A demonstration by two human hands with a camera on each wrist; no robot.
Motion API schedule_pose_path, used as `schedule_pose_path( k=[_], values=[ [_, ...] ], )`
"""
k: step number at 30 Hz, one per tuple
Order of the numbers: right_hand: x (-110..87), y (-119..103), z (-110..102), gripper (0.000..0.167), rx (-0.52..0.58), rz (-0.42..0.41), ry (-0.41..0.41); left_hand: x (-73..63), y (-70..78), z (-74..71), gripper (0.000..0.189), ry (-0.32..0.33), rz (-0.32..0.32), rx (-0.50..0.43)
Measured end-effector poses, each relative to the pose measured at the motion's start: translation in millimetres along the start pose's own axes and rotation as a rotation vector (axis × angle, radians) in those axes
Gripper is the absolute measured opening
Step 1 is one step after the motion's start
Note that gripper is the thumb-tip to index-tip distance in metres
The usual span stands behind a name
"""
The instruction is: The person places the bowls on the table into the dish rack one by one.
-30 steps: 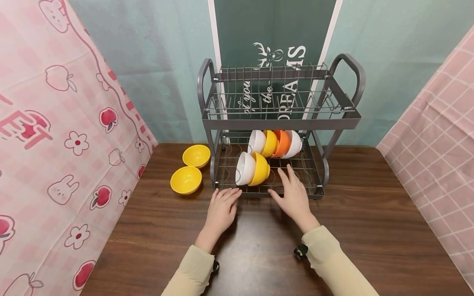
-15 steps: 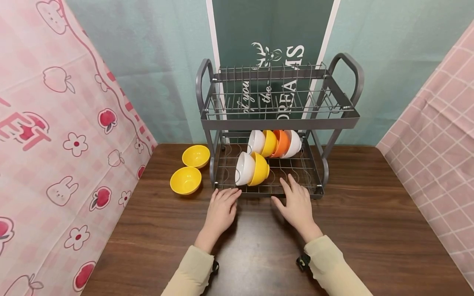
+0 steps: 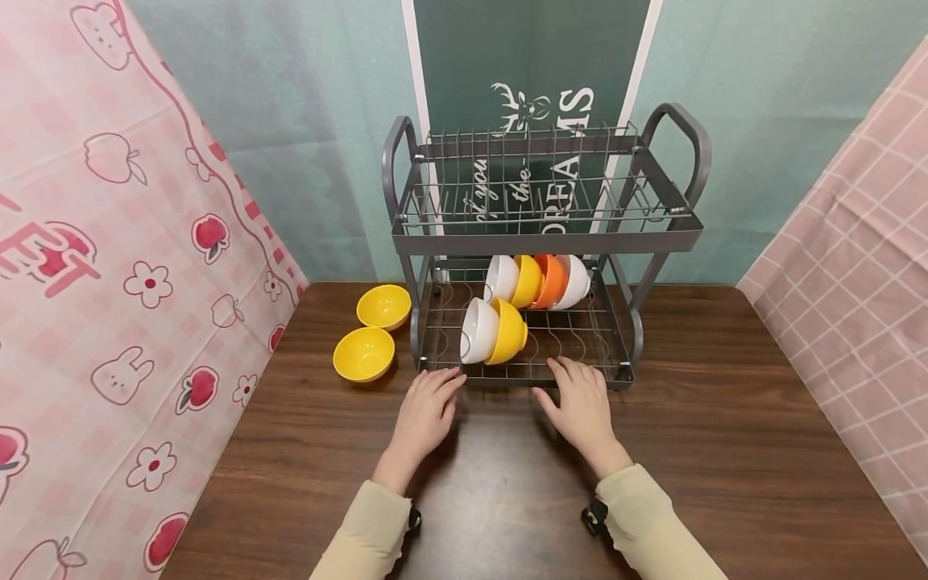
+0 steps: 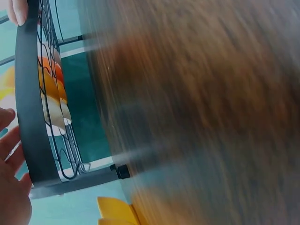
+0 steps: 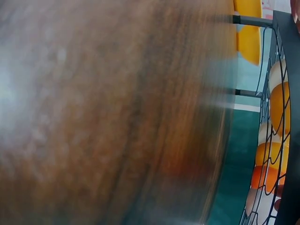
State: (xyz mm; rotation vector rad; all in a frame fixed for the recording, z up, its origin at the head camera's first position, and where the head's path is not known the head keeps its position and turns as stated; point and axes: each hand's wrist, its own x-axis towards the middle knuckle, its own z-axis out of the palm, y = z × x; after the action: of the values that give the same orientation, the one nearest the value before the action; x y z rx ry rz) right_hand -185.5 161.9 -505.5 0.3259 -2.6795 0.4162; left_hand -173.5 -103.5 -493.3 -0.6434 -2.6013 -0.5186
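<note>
My left hand (image 3: 424, 411) rests by the front edge of the dish rack (image 3: 548, 243), fingers loosely extended and holding nothing. My right hand (image 3: 580, 407) lies farther right along that edge, its fingertips over the lower shelf's front rail. Between and beyond the hands, a white bowl (image 3: 479, 331) and a yellow bowl (image 3: 511, 332) stand tilted on edge, nested together, at the front of the lower shelf. Behind them leans a row of bowls with an orange bowl (image 3: 554, 282) among white and yellow ones. In the left wrist view, fingers (image 4: 9, 145) show beside the dark rail.
Two yellow bowls, a nearer bowl (image 3: 364, 354) and a farther bowl (image 3: 384, 307), sit upright on the wooden table (image 3: 290, 483) left of the rack. The rack's upper tier with wire slots overhangs the back row. Curtains (image 3: 290, 121) enclose the back and sides.
My right hand has drawn back from over the lower shelf to its front edge. My left hand has shifted slightly left. The bowls have stayed in place.
</note>
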Motion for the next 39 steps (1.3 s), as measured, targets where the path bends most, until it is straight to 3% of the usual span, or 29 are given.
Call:
schedule_pose_path(
  k=[7, 16, 20, 27, 35, 39],
  values=[
    [-0.5, 0.6, 0.4, 0.054, -0.011, -0.004, -0.007, -4.0, -11.4, -4.8, 0.034, 0.183, 0.069, -0.065],
    [-0.3, -0.2, 0.2, 0.052, -0.026, -0.016, 0.008, -6.0, -26.7, -10.3, 0.021, 0.465, 0.019, -0.119],
    [-0.8, -0.1, 0.1, 0.052, -0.030, -0.022, 0.016, -8.8, -37.6, -12.8, 0.018, 0.533, 0.000, -0.108],
    [-1.2, 1.7, 1.1, 0.052, -0.033, -0.047, 0.047, -16.7, -57.1, -16.5, 0.016, 0.480, -0.084, -0.041],
    [-1.2, 2.1, 1.8, 0.053, -0.035, -0.047, 0.037, -21.7, -74.9, -16.8, 0.024, 0.349, -0.206, 0.042],
    [-1.4, 2.1, 1.4, 0.053, -0.037, -0.049, 0.034, -21.5, -83.6, -15.9, 0.029, 0.247, -0.284, 0.065]
  ],
)
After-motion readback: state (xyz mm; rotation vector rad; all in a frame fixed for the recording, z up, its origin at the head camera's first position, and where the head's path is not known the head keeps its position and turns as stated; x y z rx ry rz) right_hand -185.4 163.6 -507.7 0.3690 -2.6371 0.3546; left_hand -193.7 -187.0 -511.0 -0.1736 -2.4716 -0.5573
